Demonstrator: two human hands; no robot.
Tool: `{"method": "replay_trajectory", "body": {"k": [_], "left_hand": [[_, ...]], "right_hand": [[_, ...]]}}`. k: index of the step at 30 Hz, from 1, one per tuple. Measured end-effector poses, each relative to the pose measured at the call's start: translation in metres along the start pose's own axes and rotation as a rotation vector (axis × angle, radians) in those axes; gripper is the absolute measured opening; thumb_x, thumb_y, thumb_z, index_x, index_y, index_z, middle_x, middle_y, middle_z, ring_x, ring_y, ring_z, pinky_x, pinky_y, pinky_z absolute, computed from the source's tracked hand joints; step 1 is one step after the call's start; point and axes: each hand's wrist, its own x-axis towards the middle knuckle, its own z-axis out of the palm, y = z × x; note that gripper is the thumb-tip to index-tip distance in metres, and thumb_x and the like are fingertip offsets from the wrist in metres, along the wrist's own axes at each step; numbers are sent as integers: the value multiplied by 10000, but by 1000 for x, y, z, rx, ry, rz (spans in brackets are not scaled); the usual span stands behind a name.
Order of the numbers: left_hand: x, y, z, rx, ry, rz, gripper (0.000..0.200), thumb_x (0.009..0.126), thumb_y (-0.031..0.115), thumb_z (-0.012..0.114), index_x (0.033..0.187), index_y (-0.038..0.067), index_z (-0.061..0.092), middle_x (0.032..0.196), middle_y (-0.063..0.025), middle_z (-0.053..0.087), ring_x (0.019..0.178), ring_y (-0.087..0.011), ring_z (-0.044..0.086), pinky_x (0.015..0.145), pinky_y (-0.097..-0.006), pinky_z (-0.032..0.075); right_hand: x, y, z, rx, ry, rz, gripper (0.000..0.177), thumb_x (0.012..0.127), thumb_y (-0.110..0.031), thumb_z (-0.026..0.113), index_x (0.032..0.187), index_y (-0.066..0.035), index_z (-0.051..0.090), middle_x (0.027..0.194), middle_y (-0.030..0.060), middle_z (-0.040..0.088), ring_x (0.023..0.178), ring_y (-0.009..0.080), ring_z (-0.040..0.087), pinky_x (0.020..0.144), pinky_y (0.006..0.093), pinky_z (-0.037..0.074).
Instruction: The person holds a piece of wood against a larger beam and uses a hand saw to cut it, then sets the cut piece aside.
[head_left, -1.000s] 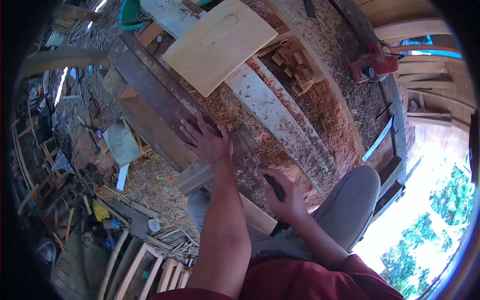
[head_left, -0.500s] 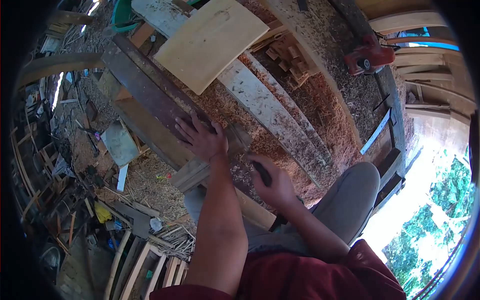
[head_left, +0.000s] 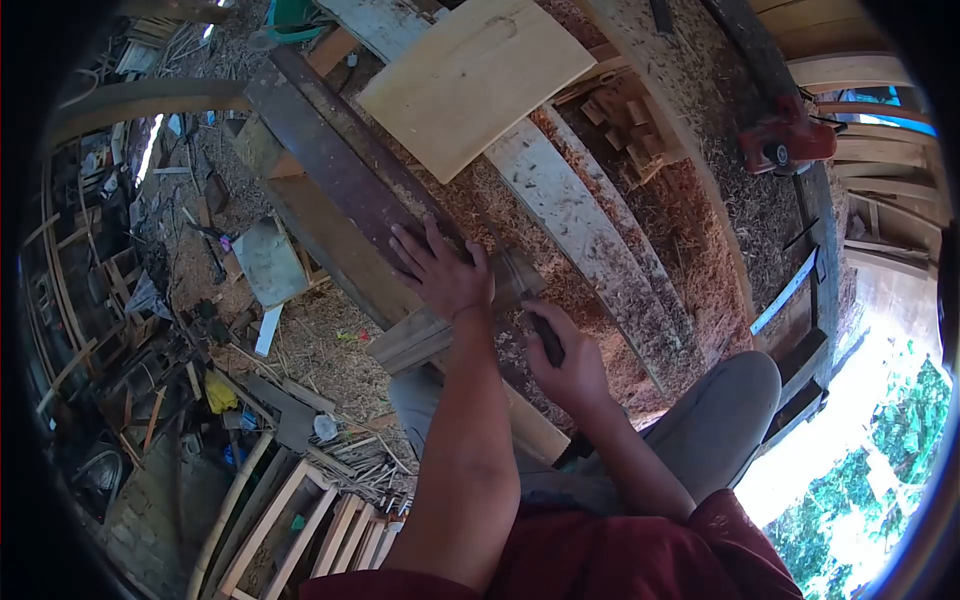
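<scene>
My left hand (head_left: 455, 278) lies with fingers spread on a dark reddish-brown plank (head_left: 335, 170), its heel pressing on a short wooden piece (head_left: 412, 340) set across it. Around a black-handled tool (head_left: 547, 340) my right hand (head_left: 575, 372) is wrapped. A thin part of that tool reaches up from the handle toward the right end of the short piece; its exact kind is too blurred to make out. Below the hands, a paler wooden bar (head_left: 535, 425) runs down to my lap.
A broad pale board (head_left: 475, 85) rests across white-painted planks (head_left: 590, 225) strewn with shavings. Small wood blocks (head_left: 630, 120) are piled to its right. A red power tool (head_left: 790, 140) sits at the upper right. Wood scraps and frames (head_left: 275, 530) crowd the left.
The whole scene has shifted right and slightly down as my head turned. My left hand stays spread on the plank, and my right hand still grips the tool close to the short piece.
</scene>
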Motion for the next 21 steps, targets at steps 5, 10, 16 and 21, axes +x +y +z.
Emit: {"method": "replay_trajectory", "body": {"k": [5, 10, 16, 21], "left_hand": [[1, 1, -3, 5, -28, -9, 806, 948, 429, 674, 1680, 219, 408, 1844, -196, 139, 1708, -398, 134, 1331, -693, 145], [-2, 1, -4, -15, -24, -24, 810, 935, 453, 668, 1674, 237, 417, 1841, -198, 147, 1709, -397, 130, 1331, -696, 131], [0, -1, -6, -20, -39, -24, 833, 913, 486, 655, 1674, 231, 434, 1845, -202, 141, 1713, -396, 121, 1328, -698, 121], [2, -2, -2, -47, -33, -32, 836, 906, 492, 654, 1672, 229, 446, 1849, -201, 129, 1715, -383, 122, 1330, -695, 115]], "right_hand": [[-36, -17, -24, 59, -9, 92, 408, 975, -113, 673, 1383, -105, 681, 1116, 245, 764, 972, 464, 773, 813, 466, 613], [9, -14, 0, 80, -26, 43, 408, 990, -116, 662, 1397, -93, 676, 1140, 266, 763, 1054, 484, 754, 850, 457, 610], [-38, -16, -31, 31, -75, 120, 405, 998, -72, 641, 1402, -50, 666, 1159, 256, 766, 1087, 424, 789, 879, 418, 611], [5, -2, -11, 47, -63, -8, 417, 991, -40, 651, 1408, -48, 668, 1238, 242, 767, 1138, 365, 796, 942, 390, 606]]}}
